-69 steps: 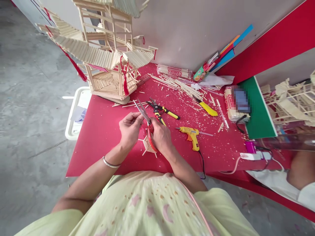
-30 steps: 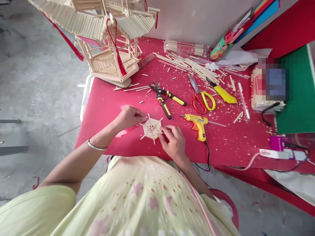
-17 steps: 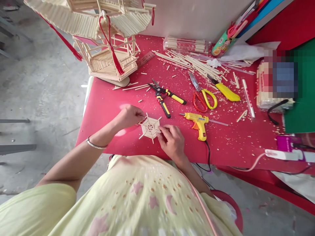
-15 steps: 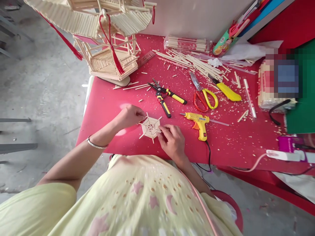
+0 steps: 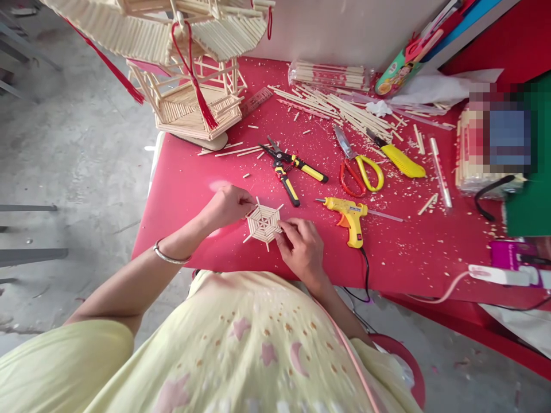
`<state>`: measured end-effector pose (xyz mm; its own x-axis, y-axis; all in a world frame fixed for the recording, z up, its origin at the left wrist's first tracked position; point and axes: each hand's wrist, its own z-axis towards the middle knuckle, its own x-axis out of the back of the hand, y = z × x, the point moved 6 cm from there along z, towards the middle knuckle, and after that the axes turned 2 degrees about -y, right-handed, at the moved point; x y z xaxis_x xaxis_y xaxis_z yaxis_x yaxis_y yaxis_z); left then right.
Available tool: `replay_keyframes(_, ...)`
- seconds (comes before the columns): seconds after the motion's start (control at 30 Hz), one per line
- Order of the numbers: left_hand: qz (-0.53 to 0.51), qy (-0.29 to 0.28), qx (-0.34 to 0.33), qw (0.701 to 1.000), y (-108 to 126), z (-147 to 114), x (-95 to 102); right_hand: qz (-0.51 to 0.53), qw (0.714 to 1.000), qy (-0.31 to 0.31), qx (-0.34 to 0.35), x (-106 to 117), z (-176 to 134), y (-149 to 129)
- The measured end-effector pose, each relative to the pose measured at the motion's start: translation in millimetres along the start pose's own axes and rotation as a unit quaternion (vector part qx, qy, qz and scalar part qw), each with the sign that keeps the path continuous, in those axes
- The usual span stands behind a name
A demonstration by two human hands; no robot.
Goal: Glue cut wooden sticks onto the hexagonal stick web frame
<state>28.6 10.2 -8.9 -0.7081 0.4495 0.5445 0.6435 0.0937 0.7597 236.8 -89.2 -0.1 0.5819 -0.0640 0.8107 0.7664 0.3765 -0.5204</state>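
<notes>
A small web-shaped hexagon of wooden sticks (image 5: 264,223) lies on the red tabletop in front of me, its spokes poking past the outer ring. My left hand (image 5: 230,203) is at its upper left edge, fingers pinched together; whether they grip the hexagon or a small stick piece is hidden. On the opposite side, my right hand (image 5: 301,244) pinches the right edge of the hexagon between thumb and fingers. A yellow glue gun (image 5: 349,218) lies on its side to the right, with a glue stick out of its back. Beyond the hexagon rest yellow-and-black cutting pliers (image 5: 286,163).
A stick-built pavilion (image 5: 198,109) with red tassels stands at the back left. Scissors (image 5: 357,163) and a yellow utility knife (image 5: 398,158) lie among loose sticks (image 5: 344,109) and scraps. Packed sticks (image 5: 331,76) sit at the back. A power strip (image 5: 499,274) lies at right.
Both hands stay at the hexagon, with almost no movement. The view has shifted very slightly; the tools lie as before.
</notes>
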Motion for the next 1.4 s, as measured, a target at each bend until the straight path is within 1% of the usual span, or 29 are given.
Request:
replay_keyframes(0.3, 0.051, 0.016, -0.010, 0.999, 13, -7, 2.0, 0.002, 1.000, -0.001, -0.004, 0, 0, 1)
replay_keyframes(0.47, 0.062, 0.022, -0.003, 0.998, 12, -8, 2.7, 0.002, 1.000, -0.004, -0.010, -1, 0, 1)
replay_keyframes(0.67, 0.047, 0.025, 0.003, 0.999, 8, -10, 2.7, -0.014, 1.000, -0.011, -0.013, -3, -2, 1)
replay_keyframes(1.4, 0.001, 0.004, 0.007, 1.000, 1, -12, 2.1, -0.017, 1.000, -0.011, -0.012, -5, -3, 4)
